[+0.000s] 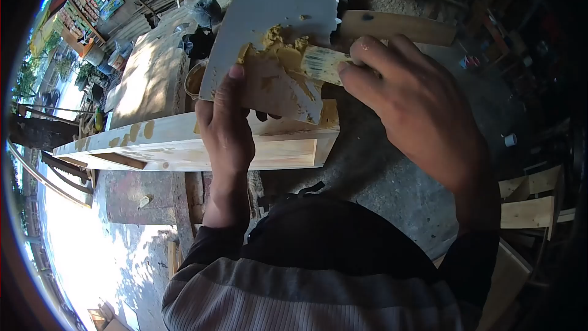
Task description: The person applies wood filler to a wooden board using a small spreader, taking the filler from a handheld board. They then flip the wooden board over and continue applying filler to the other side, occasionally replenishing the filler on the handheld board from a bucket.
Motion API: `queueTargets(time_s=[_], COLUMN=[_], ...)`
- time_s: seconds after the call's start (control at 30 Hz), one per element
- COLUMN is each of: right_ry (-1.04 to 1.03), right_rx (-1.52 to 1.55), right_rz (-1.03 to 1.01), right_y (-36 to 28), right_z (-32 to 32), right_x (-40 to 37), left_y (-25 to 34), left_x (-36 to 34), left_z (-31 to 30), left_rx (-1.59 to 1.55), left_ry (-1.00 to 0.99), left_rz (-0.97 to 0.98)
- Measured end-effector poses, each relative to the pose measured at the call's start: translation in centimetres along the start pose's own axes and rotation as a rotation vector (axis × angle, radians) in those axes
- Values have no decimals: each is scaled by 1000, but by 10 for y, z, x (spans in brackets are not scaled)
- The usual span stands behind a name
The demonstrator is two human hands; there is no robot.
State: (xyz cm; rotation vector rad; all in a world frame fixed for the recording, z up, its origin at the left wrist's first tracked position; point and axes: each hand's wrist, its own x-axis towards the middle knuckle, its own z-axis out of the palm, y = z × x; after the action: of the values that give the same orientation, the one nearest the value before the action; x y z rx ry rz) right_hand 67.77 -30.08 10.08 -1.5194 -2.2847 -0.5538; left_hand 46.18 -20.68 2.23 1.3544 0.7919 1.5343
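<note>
While the left hand (pixel 226 132) holds up the grey board (pixel 278 0), the right hand (pixel 422 101) has a flat scraper (pixel 327 64) in yellowish paste (pixel 273 38) on it. Step looks like working the paste on the board; next move calls for a steady board and a controlled blade angle. Right fingers are curled nearly closed around the scraper; left fingers are partly open, thumb on top, others underneath (mostly hidden). Board sits above the long wooden frame (pixel 245 148), which bears similar yellowish patches (pixel 149 129).
</note>
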Motion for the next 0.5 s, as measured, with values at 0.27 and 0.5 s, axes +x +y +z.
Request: queueTargets(time_s=[0.27,0.5], right_ry=[-303,-383], right_rx=[175,75], right_rz=[-4,15], right_y=[0,-4], right_z=[5,1], right_x=[-26,-24], left_y=[-2,-13], left_x=[32,19], left_z=[-83,-163], left_rx=[-47,83], left_ry=[406,660], left_rz=[186,271])
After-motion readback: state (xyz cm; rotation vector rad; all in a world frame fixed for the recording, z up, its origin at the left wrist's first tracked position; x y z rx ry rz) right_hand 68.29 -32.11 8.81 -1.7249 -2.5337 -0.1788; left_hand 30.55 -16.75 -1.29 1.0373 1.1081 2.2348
